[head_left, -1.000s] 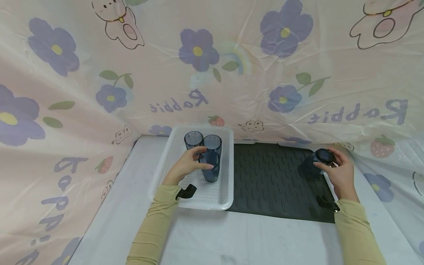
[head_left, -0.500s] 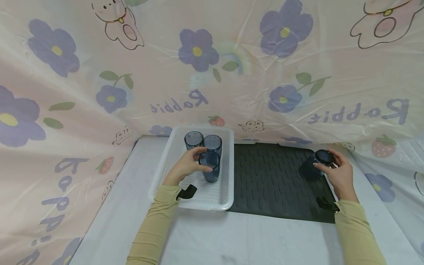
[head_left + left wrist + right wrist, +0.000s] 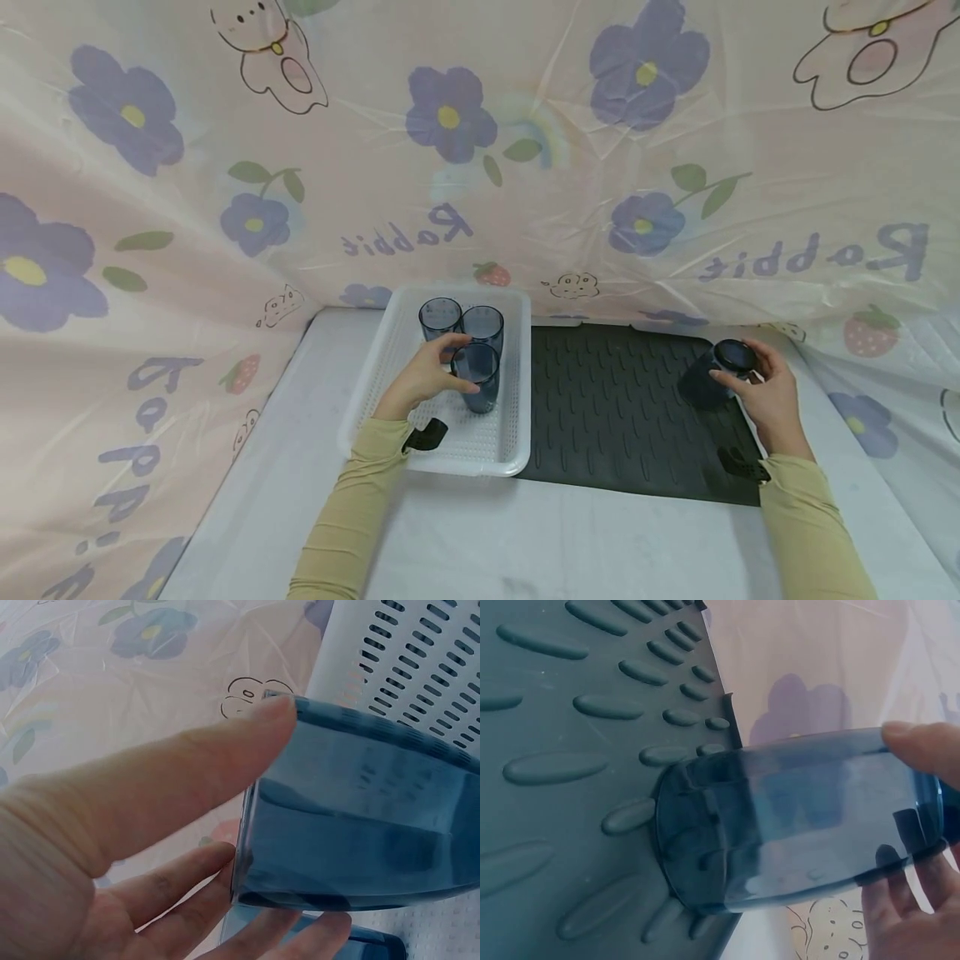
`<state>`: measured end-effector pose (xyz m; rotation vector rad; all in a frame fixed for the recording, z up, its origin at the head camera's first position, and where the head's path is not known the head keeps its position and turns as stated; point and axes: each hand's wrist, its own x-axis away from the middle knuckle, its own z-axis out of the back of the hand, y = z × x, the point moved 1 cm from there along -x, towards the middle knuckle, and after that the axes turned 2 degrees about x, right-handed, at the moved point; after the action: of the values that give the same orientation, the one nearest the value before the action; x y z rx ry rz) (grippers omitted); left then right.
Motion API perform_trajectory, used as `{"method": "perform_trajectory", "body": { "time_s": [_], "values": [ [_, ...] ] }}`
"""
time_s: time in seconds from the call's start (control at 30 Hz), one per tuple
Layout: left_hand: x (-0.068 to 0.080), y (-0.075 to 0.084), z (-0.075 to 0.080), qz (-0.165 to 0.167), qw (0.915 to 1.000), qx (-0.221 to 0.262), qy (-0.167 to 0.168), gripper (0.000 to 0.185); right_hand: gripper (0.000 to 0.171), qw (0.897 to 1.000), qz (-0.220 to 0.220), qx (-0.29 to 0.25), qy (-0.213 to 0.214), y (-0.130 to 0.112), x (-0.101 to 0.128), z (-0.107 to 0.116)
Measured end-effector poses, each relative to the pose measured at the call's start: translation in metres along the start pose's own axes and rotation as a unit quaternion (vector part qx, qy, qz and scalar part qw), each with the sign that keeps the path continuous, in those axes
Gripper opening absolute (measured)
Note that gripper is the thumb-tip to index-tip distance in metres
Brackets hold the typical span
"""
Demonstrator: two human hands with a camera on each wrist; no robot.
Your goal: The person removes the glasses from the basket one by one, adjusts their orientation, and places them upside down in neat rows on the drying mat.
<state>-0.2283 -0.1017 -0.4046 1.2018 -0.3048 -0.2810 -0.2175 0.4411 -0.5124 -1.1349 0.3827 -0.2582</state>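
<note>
Cup in tray touches two others.

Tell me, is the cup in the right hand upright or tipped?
Tipped: the cup leans on the mat, its rim low and base raised, in the right hand.

surface: a pale grey flat tabletop, walled in by flowered plastic sheeting
left on it: a white perforated plastic tray
right on it: a dark grey ribbed rubber mat, its left edge just beside the tray
</note>
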Motion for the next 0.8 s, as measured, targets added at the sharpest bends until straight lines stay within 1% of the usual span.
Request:
{"method": "perform_trajectory", "body": {
  "time_s": [0.13, 0.23, 0.3, 0.4, 0.47, 0.5, 0.53, 0.6, 0.7, 0.8],
  "values": [
    [0.000, 0.000, 0.000, -0.001, 1.0000, -0.004, 0.002, 0.083, 0.086, 1.000, 0.001, 0.002, 0.006, 0.017, -0.007, -0.001],
    [0.000, 0.000, 0.000, -0.002, 0.9999, -0.015, 0.004, 0.083, 0.084, 1.000, 0.006, 0.010, 0.006, 0.013, -0.003, -0.002],
    [0.000, 0.000, 0.000, -0.003, 0.9997, -0.022, 0.005, 0.083, 0.082, 1.000, 0.003, 0.009, 0.007, -0.002, 0.004, -0.003],
    [0.000, 0.000, 0.000, -0.006, 0.9992, -0.038, 0.011, 0.082, 0.079, 1.000, -0.006, 0.009, 0.000, -0.035, 0.020, -0.005],
    [0.000, 0.000, 0.000, -0.009, 0.9986, -0.050, 0.016, 0.081, 0.078, 1.000, -0.015, 0.006, -0.004, -0.053, 0.028, -0.006],
    [0.001, 0.000, 0.000, -0.009, 0.9981, -0.057, 0.019, 0.080, 0.078, 1.000, -0.018, 0.000, -0.005, -0.057, 0.030, -0.006],
    [0.001, 0.000, 0.000, -0.009, 0.9976, -0.064, 0.023, 0.080, 0.079, 1.000, -0.019, 0.005, -0.008, -0.057, 0.030, -0.005],
    [0.001, 0.000, 0.000, -0.007, 0.9965, -0.077, 0.032, 0.080, 0.080, 1.000, -0.019, 0.008, -0.014, -0.047, 0.026, -0.003],
    [0.001, 0.000, 0.000, -0.002, 0.9949, -0.092, 0.041, 0.080, 0.084, 1.000, -0.010, 0.011, -0.018, -0.018, 0.013, -0.001],
    [0.001, 0.001, 0.000, 0.001, 0.9943, -0.097, 0.045, 0.081, 0.087, 1.000, 0.003, 0.014, -0.021, 0.006, 0.001, 0.002]
  ]
}}
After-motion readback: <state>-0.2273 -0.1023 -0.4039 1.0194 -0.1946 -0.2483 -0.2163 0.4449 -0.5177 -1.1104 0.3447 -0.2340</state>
